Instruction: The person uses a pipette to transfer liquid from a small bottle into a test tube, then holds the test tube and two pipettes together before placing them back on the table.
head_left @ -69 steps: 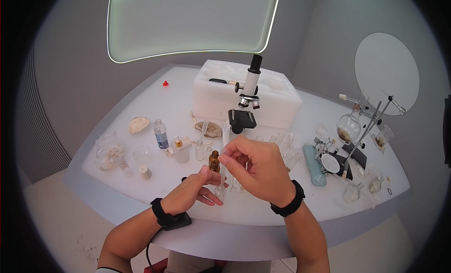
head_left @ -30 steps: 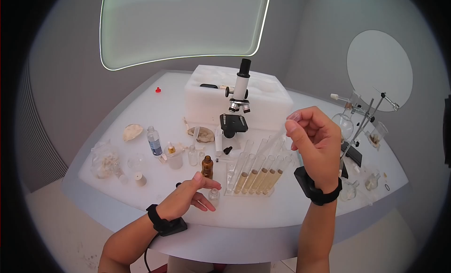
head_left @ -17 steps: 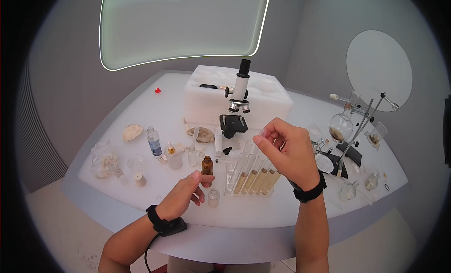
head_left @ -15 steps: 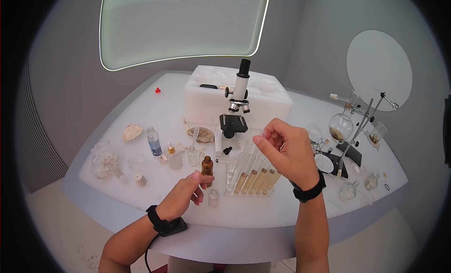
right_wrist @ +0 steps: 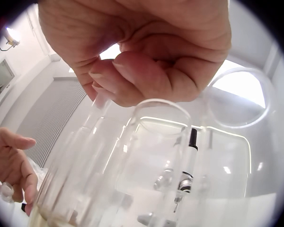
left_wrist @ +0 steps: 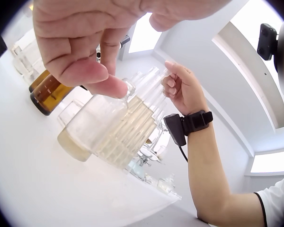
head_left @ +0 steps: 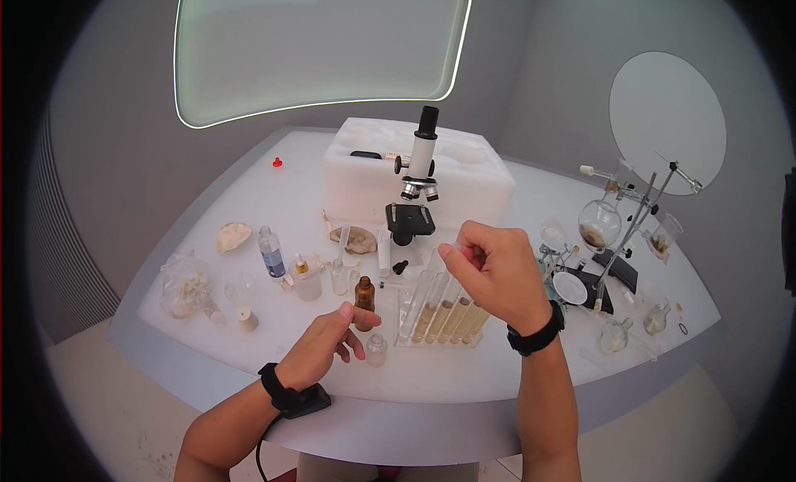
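My right hand [head_left: 497, 275] is raised over a row of test tubes [head_left: 452, 316] holding pale yellowish liquid in a clear rack [head_left: 405, 342]. Its thumb and fingers pinch a slim clear pipette [right_wrist: 99, 108], whose lower part runs down among the tubes in the right wrist view. My left hand [head_left: 319, 345] is low over the table with loosely bent fingers, gripping nothing. Just right of its fingertips stands a small clear glass bottle [head_left: 376, 352], without a cap, with some liquid at the bottom. A brown glass bottle [head_left: 365, 291] stands behind the left fingers, partly covered by them.
Behind the tubes are a microscope [head_left: 412, 216] and a white foam block [head_left: 348, 187]. A black dropper cap [head_left: 400, 267] lies near it. On the left stand a blue-labelled bottle [head_left: 271, 254] and a bag [head_left: 186, 287]. A round flask [head_left: 600, 223] on a stand is at the right.
My right hand moved from over the small clear bottle out to the right, then back left and lower over the test tubes. My left hand drew back from the clear bottle's neck.
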{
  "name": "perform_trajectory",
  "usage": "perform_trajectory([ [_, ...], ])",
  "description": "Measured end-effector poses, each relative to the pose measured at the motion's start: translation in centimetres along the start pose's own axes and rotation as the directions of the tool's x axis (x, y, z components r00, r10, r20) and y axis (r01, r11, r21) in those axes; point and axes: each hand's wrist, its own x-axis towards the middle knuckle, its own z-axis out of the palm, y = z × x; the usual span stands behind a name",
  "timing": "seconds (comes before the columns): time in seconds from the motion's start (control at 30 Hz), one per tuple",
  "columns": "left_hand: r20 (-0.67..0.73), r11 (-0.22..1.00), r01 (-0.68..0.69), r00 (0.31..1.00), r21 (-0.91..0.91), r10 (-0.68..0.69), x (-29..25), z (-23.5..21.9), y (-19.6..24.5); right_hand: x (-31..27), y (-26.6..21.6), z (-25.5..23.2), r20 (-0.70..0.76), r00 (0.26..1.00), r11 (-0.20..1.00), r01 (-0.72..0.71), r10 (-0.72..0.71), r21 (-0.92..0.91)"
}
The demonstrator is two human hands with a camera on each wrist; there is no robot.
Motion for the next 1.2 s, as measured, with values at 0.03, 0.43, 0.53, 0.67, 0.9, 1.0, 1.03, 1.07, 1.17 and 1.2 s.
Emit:
perform_trajectory([
  [0.03, 0.018, 1.000, 0.005, 1.000, -0.003, -0.005, 0.00, -0.03, 0.02, -0.01, 0.03, 0.01, 0.009, 1.000, 1.000, -0.001, 0.001, 0.006],
  [0.43, 0.001, 0.999, -0.041, 0.999, -0.019, 0.041, -0.22, 0.05, 0.32, -0.05, 0.01, 0.03, 0.030, 0.999, 0.999, 0.008, -0.009, 0.033],
  [0.53, -0.068, 0.997, -0.030, 0.997, -0.068, 0.025, -0.01, 0.00, 0.02, -0.03, 0.16, -0.03, 0.026, 1.000, 0.999, -0.018, 0.017, 0.045],
  [0.67, -0.143, 0.992, -0.123, 0.983, -0.033, 0.117, 0.01, -0.06, -0.56, -0.01, 0.12, -0.24, 0.008, 1.000, 0.998, -0.008, 0.008, 0.062],
  [0.9, -0.135, 0.976, -0.102, 0.988, -0.193, 0.077, -0.04, -0.20, -0.03, 0.06, 0.42, -0.19, -0.080, 0.996, 0.999, 0.035, -0.034, 0.011],
  [1.0, -0.121, 0.976, -0.103, 0.989, -0.190, 0.081, -0.05, -0.32, -0.01, 0.12, 0.33, -0.26, -0.129, 0.988, 0.995, 0.080, -0.086, -0.054],
  [1.03, -0.112, 0.979, -0.103, 0.990, -0.175, 0.084, -0.07, -0.35, 0.00, 0.12, 0.25, -0.27, -0.135, 0.988, 0.997, 0.066, -0.070, -0.037],
  [1.07, -0.113, 0.979, -0.103, 0.990, -0.176, 0.084, -0.05, -0.28, -0.07, 0.12, 0.21, -0.25, -0.140, 0.989, 0.998, 0.052, -0.054, -0.019],
  [1.17, -0.110, 0.962, -0.179, 0.981, -0.206, 0.159, 0.15, -0.17, -0.46, 0.12, 0.39, -0.16, -0.165, 0.985, 0.997, 0.059, -0.050, 0.051],
  [1.2, -0.080, 0.968, -0.138, 0.989, -0.210, 0.124, 0.21, -0.35, -0.63, 0.08, 0.32, -0.19, -0.165, 0.985, 0.997, 0.059, -0.050, 0.052],
])
